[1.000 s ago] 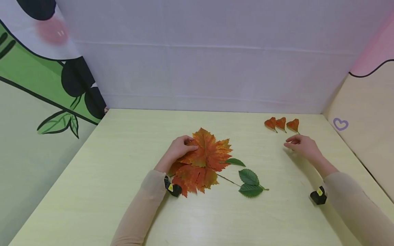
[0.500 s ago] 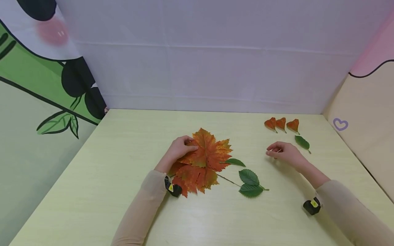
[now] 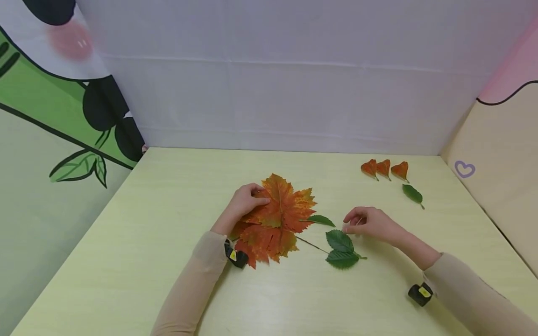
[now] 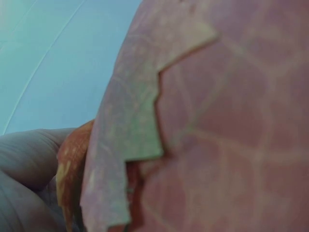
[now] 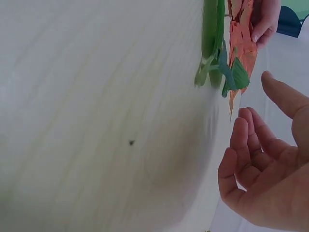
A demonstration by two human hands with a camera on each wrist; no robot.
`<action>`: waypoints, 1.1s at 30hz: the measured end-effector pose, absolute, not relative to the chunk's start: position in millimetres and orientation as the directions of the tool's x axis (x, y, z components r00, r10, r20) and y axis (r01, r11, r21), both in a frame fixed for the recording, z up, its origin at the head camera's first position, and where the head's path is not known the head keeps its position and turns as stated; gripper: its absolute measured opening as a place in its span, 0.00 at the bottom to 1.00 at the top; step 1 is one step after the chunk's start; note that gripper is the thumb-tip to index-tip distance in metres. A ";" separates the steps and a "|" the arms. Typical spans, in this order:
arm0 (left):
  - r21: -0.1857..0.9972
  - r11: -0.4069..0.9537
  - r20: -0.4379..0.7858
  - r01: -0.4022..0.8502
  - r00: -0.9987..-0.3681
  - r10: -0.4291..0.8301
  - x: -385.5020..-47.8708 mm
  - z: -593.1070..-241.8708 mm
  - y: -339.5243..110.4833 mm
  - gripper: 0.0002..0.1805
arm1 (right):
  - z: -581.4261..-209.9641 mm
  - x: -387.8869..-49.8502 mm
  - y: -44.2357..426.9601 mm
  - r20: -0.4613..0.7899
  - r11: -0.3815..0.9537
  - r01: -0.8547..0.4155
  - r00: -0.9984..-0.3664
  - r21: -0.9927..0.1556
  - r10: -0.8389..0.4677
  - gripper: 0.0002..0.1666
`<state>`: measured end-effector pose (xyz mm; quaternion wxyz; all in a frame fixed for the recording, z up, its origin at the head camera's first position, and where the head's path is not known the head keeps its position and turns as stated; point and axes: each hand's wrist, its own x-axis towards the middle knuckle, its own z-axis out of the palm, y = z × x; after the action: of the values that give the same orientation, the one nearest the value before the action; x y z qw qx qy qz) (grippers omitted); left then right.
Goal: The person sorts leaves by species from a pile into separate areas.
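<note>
My left hand (image 3: 245,201) pinches the left edge of the orange-red maple leaves (image 3: 281,205); in the left wrist view the blurred leaves (image 4: 231,111) fill most of the picture. A narrow green leaf (image 3: 321,220) sticks out at their right, and a thin stem runs toward a pair of green leaves (image 3: 342,259). Just right of and above that pair is my right hand (image 3: 371,225), holding nothing, its thumb and fingertips apart. In the right wrist view the right hand (image 5: 270,169) has loosely bent fingers, with the green leaves (image 5: 239,74) beyond.
Three small orange leaves (image 3: 383,169) lie in a row at the table's back right, with a single green leaf (image 3: 413,192) below them. A pale cloth wall (image 3: 294,102) borders the back edge, and printed panels stand at both sides.
My right hand has moved left and nearer, from beside the small orange leaves to the green pair. The single green leaf came into view behind it. My left hand has stayed put.
</note>
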<state>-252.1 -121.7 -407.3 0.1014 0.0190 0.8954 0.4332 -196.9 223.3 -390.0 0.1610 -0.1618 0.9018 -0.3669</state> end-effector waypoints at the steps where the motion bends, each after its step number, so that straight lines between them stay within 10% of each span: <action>1: 0.781 0.622 -0.166 -0.056 -0.979 0.120 -252.4 -407.4 -121.9 0.24 | -389.9 -196.1 221.4 -0.171 0.677 -0.180 -0.892 -0.713 -0.418 0.21; 33: 0.776 0.628 -0.174 -0.061 -0.977 0.120 -253.8 -412.9 -122.9 0.25 | -395.8 -189.3 210.0 -0.214 0.705 -0.194 -0.869 -0.682 -0.446 0.10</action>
<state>-253.8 -122.9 -412.9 0.1052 0.0163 0.8961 0.4309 -189.3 210.0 -395.8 0.1849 -0.1768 0.9046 -0.3411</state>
